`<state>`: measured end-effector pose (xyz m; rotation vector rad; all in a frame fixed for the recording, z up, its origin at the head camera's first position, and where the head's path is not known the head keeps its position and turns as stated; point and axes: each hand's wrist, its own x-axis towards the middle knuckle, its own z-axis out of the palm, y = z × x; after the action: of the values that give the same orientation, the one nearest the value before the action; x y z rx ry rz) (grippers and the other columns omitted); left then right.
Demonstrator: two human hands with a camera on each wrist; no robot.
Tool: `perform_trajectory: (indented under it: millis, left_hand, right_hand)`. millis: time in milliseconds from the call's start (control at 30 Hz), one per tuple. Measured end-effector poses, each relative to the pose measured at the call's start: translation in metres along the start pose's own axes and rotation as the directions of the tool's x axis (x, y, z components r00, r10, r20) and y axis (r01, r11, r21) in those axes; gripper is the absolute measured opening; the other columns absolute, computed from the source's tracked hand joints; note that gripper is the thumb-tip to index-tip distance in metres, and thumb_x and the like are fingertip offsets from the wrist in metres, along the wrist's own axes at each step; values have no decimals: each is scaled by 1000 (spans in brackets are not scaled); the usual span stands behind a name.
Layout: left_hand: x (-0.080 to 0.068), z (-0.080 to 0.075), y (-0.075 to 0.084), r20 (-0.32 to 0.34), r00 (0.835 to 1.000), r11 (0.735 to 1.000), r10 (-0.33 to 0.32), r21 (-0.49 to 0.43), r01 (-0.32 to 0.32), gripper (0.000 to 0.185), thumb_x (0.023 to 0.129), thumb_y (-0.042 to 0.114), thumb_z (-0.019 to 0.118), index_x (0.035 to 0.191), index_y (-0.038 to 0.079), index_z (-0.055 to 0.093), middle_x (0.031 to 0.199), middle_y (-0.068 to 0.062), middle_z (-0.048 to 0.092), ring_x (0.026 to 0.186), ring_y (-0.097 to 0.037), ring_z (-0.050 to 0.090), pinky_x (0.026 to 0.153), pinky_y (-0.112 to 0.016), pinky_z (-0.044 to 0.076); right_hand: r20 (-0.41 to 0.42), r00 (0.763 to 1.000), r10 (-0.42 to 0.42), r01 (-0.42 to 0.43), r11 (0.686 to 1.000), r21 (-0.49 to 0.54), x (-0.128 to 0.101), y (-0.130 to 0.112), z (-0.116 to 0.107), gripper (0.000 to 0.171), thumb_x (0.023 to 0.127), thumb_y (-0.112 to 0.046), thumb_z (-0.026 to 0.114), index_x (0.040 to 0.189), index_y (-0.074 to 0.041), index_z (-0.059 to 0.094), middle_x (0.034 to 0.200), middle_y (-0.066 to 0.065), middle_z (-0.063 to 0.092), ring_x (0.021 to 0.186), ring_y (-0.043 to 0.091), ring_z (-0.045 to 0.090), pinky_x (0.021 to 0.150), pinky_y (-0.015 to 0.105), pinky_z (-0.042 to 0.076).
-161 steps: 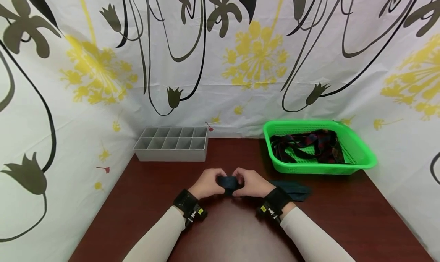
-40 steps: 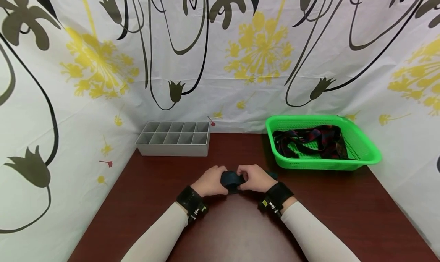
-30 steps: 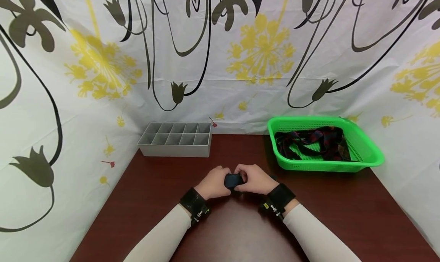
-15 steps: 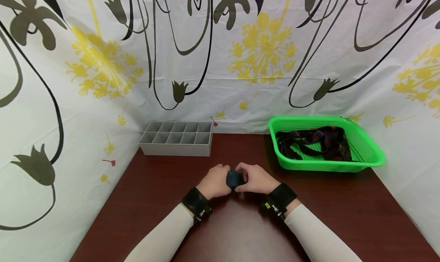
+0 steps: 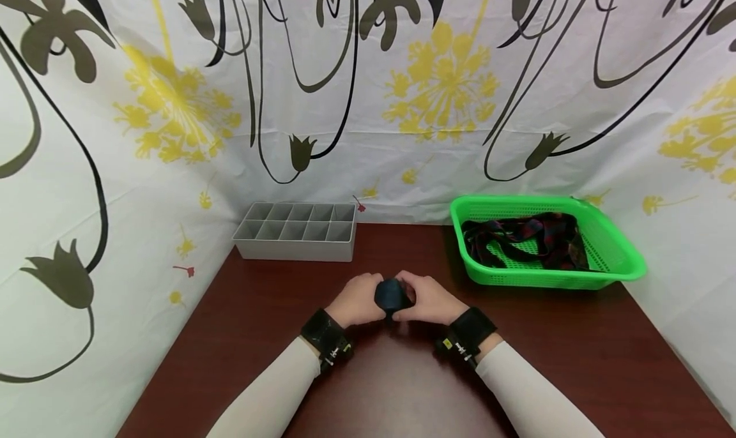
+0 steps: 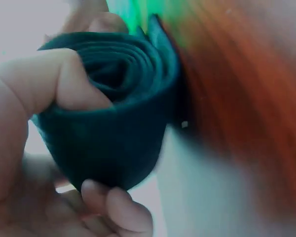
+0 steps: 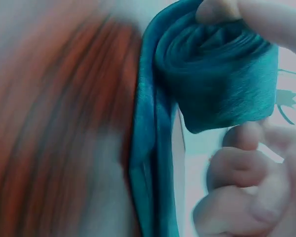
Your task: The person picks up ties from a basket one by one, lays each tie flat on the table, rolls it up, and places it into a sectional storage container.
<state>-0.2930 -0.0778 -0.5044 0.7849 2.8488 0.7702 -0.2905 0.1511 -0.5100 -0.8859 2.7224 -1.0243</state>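
Note:
A dark teal necktie [image 5: 390, 295], wound into a roll, is between both hands above the middle of the table. My left hand [image 5: 355, 299] grips one side; the left wrist view shows the thumb at the top edge of the coiled necktie [image 6: 113, 143] and curled fingers below. On the other side my right hand [image 5: 432, 299] pinches the roll between thumb and fingers. A loose strip of the necktie [image 7: 153, 148] hangs off the coil in the right wrist view. In the head view that strip is hidden.
A grey divided organizer box [image 5: 296, 251] stands at the table's back left. At the back right sits a green plastic basket [image 5: 627, 269] holding dark plaid fabric strips [image 5: 554, 240]. A patterned curtain [image 5: 345, 112] encloses the brown table [image 5: 287, 297].
The necktie's loose end, earlier lying on the table to the right, has been wound in and no longer shows in the head view. Both hands stay on the roll, tilting it slightly.

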Motion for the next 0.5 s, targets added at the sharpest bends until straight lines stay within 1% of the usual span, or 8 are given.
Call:
perform_trajectory:
  millis: [33,100,233,300,333,367,433,500]
  left_hand:
    - [-1,-1,1,1,1000,1000,-5,14,5,44,76,28,90,108,12,65,93,-1,64,81,-15,59,74,-31,52]
    - [-2,-1,2,14,1000,1000,-24,12,24,47,76,30,91,111,13,64,96,-3,63,82,-16,58,74,-33,53]
    - [-4,4,1,23,997,996,-73,-41,74,55,76,33,88,121,14,63,105,-5,60,88,-17,58,77,-35,55]
    - [-5,7,0,13,996,994,-88,-59,89,57,77,34,88,125,13,64,106,-5,60,88,-17,57,77,-34,55]
    - [-5,8,-1,8,996,995,-89,-54,89,57,77,34,87,125,11,65,105,-5,61,87,-17,57,76,-33,54]
    - [-5,9,-1,6,996,995,-89,-42,89,56,78,36,87,124,11,67,104,-5,62,86,-16,57,75,-32,54]
    - [-4,9,0,-6,998,998,-69,-7,69,56,77,38,87,121,8,69,101,-6,63,86,-18,56,73,-32,51]
    - [-2,7,2,-28,998,998,-54,20,55,57,75,40,88,119,9,70,101,-7,62,87,-20,54,71,-33,49]
  right_hand:
    - [-12,1000,-16,17,1000,17,1,0,1,48,78,-40,93,114,-30,64,76,-8,62,72,10,59,70,27,49]
    - [-31,999,-21,21,1000,-1,1,1,2,40,78,-39,92,108,-30,67,70,-8,58,66,9,56,66,26,47]
    - [-6,999,38,-38,997,-72,-1,6,5,31,78,-35,91,101,-29,70,66,-13,60,62,5,56,66,25,47]
    - [0,998,64,-63,994,-87,-2,6,5,36,77,-34,91,106,-29,69,69,-15,63,65,4,58,69,25,48]
    - [-4,998,58,-58,995,-83,-2,6,5,41,78,-35,91,111,-29,67,72,-15,64,67,4,59,71,26,49]
    - [-13,999,45,-46,996,-72,-2,5,5,46,78,-36,91,116,-29,66,75,-14,64,69,5,59,73,26,50]
    - [-46,999,7,-10,998,-55,-1,3,3,52,78,-36,92,120,-29,63,78,-10,64,72,8,60,74,28,51]
    - [-80,996,-26,23,999,-40,0,2,2,51,77,-33,91,120,-28,63,79,-7,63,72,11,59,72,29,51]
